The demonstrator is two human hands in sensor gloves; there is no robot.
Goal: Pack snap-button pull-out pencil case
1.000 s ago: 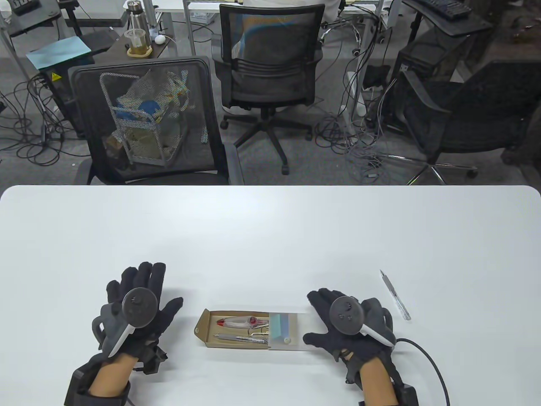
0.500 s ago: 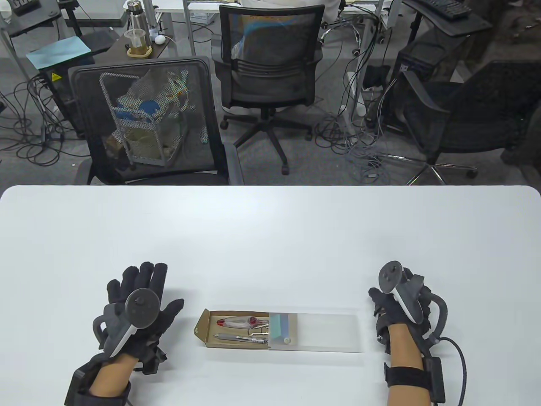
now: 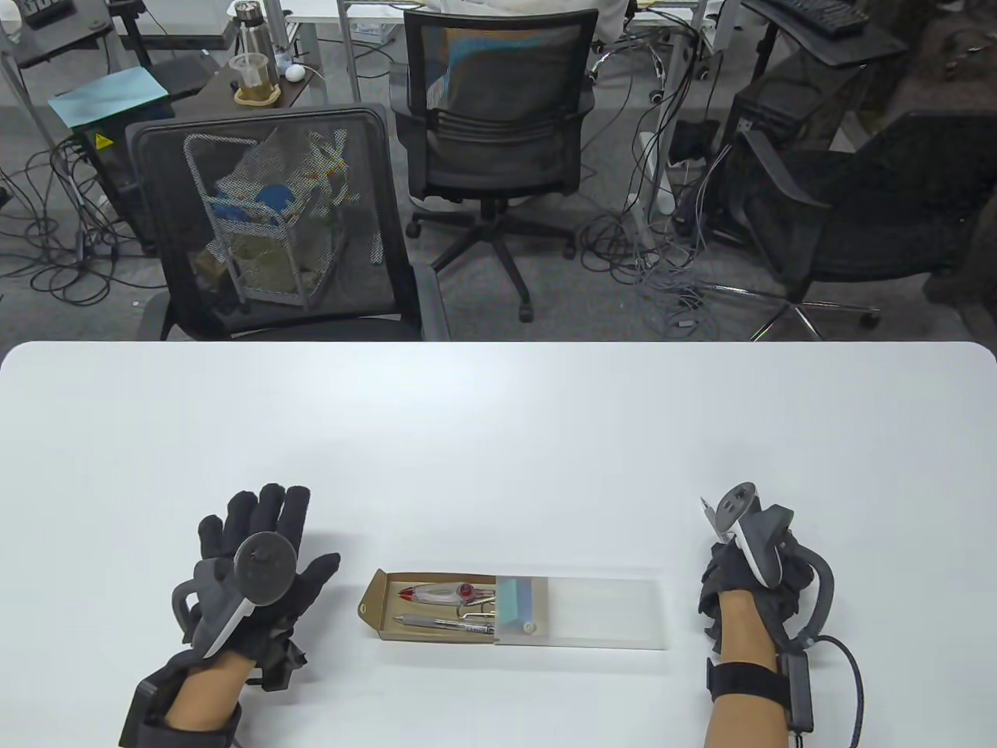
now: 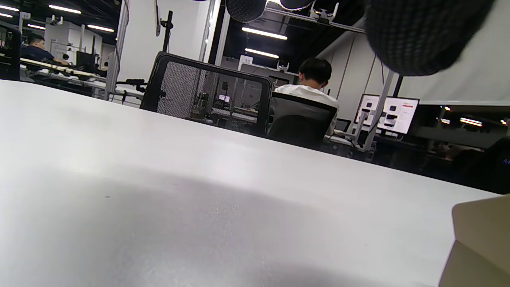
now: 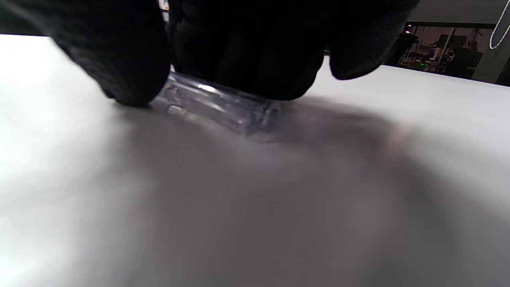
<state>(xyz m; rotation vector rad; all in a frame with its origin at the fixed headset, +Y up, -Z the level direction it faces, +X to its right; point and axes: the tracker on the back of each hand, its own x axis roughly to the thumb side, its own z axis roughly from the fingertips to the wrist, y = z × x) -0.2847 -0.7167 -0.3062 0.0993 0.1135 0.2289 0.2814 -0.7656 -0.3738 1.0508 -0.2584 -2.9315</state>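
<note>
Right hand [image 3: 744, 573]: closed down over a clear plastic pen [image 5: 223, 105] lying on the table [image 3: 498, 436], fingertips [image 5: 123, 67] pinching its barrel. Advised: pinch near mid-length, lift level, tip clear of the surface.

Left hand [image 3: 253, 557]: flat, fingers spread, just left of the case, not touching it. Advised: steady the tray at insertion.

Pencil case [image 3: 514, 608]: between the hands; brown tray [image 3: 382, 596] drawn out of the frosted sleeve [image 3: 600, 615], holding two pens [image 3: 448, 608]. Lay the next parallel.
</note>
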